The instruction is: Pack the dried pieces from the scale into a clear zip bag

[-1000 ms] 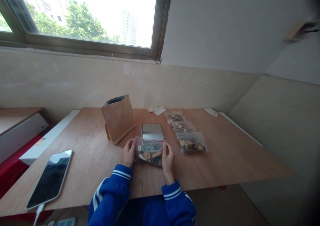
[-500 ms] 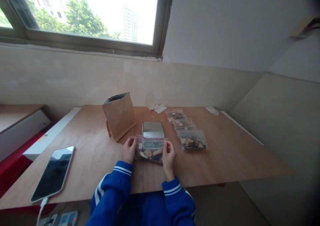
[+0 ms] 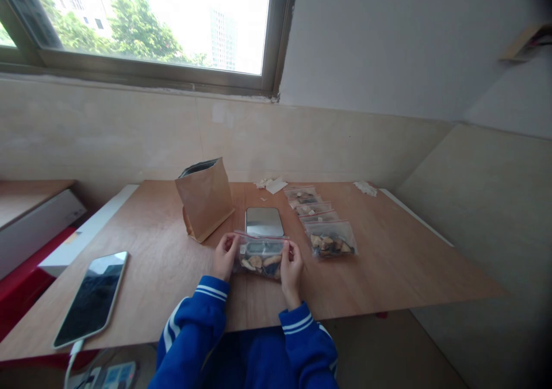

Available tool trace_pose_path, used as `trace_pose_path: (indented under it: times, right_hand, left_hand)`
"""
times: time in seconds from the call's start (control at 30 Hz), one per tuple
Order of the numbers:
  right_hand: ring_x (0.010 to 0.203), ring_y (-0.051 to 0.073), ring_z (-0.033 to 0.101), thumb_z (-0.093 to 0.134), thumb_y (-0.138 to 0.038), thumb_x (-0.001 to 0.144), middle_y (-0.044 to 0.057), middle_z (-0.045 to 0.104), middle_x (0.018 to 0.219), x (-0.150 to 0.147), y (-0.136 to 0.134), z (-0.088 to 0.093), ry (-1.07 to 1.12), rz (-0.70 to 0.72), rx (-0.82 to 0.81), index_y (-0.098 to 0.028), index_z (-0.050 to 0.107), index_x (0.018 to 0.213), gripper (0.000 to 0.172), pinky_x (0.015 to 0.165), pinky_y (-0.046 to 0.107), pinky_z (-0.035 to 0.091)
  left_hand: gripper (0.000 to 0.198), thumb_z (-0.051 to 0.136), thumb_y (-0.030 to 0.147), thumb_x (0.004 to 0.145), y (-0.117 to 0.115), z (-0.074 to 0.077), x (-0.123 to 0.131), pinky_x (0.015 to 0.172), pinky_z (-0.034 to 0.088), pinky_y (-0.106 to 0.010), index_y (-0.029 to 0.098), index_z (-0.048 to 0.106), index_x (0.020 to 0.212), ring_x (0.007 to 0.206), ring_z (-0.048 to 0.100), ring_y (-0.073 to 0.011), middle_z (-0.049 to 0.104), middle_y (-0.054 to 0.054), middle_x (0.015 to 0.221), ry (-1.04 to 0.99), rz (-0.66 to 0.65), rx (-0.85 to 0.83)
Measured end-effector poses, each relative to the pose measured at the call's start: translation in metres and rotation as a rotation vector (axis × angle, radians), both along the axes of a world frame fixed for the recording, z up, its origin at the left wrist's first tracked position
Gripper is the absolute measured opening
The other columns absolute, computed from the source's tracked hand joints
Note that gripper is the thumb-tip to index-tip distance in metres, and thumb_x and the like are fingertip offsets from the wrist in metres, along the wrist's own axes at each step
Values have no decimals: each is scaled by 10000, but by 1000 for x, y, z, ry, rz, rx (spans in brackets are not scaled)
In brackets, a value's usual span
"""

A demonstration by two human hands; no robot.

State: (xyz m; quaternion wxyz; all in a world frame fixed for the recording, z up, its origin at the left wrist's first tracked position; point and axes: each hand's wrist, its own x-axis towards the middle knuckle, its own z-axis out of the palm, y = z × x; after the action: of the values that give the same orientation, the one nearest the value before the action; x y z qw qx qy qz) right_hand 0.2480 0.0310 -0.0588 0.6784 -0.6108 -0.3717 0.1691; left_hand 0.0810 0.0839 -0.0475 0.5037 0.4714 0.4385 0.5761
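A clear zip bag (image 3: 261, 261) with a red seal line holds pale and dark dried pieces. My left hand (image 3: 225, 255) pinches its upper left corner, and my right hand (image 3: 292, 266) pinches the upper right one. Just behind the bag lies a flat silver-topped scale (image 3: 264, 221), its front part seen through the plastic. To the right, a filled zip bag (image 3: 331, 242) rests at the front of a row of several similar bags (image 3: 305, 200). An upright brown paper pouch (image 3: 206, 199), its top open, stands behind my left hand.
At the left a phone (image 3: 92, 298) lies with a white charging cable (image 3: 73, 354) plugged in. Scraps of white paper (image 3: 276, 185) sit near the wall, and a crumpled tissue (image 3: 365, 188) lies at the back right. The wooden table (image 3: 401, 262) has its front edge close to my body.
My left hand has shifted slightly right along the bag's top edge. Both hands still grip the bag, and the other things stay in place while the view moves a little.
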Motion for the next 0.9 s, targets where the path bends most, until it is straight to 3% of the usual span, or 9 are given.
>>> trace_pose_path:
  times: [0.37, 0.5, 0.9]
  right_hand:
    - [683, 185, 619, 565, -538, 841, 38, 672, 756, -4, -5, 12, 115, 196, -39, -164, 627, 873, 381, 631, 270, 490]
    - [693, 185, 615, 569, -535, 837, 36, 664, 737, -4, -2, 9, 81, 165, -27, -154, 641, 859, 388, 648, 277, 492]
    - [707, 199, 644, 599, -536, 811, 64, 699, 762, -2, 0, 2, 80, 95, -7, -143, 668, 861, 402, 669, 303, 501]
  left_hand:
    - [414, 699, 525, 701, 0, 2, 1, 680, 527, -306, 155, 574, 836, 782, 683, -208, 713, -66, 794, -44, -19, -26]
    - [424, 685, 549, 702, -1, 2, 1, 633, 521, -285, 157, 574, 820, 744, 665, -190, 697, -55, 776, -45, -3, -23]
    - [380, 721, 497, 671, 1, 3, -2, 693, 491, -281, 155, 603, 786, 727, 632, -170, 671, -28, 752, 8, 54, 16]
